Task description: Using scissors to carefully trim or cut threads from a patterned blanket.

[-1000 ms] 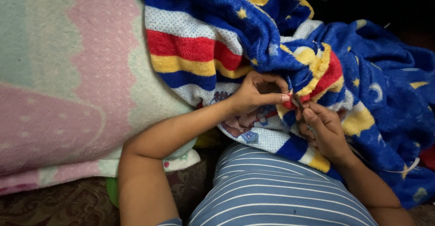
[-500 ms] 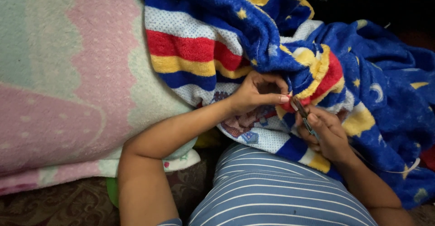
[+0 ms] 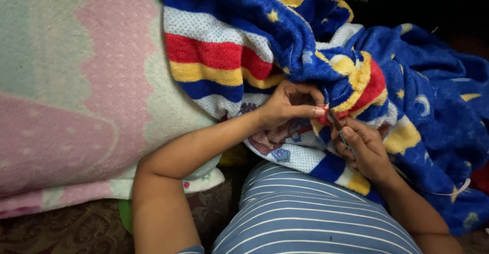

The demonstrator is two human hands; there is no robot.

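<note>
Far left: pink and pale green blanket (image 3: 76, 96) lies flat, not involved. Your left hand (image 3: 285, 109) is closed in a pinch on a folded edge of the blue, red and yellow fleece blanket (image 3: 244, 60), thumb and fingertips pressing the fold where the yellow-red stripe turns over. The blanket is bunched over your lap and heaped up to the right. Just beside that pinch, your right hand (image 3: 364, 149) grips a thin dark tool (image 3: 337, 126), tip at the fold; looks like a needle or small cutter, can't tell which. My read: work on this 1 spot is mid-step. No finished seam or cut visible, so progress can't be gauged beyond that.
</note>
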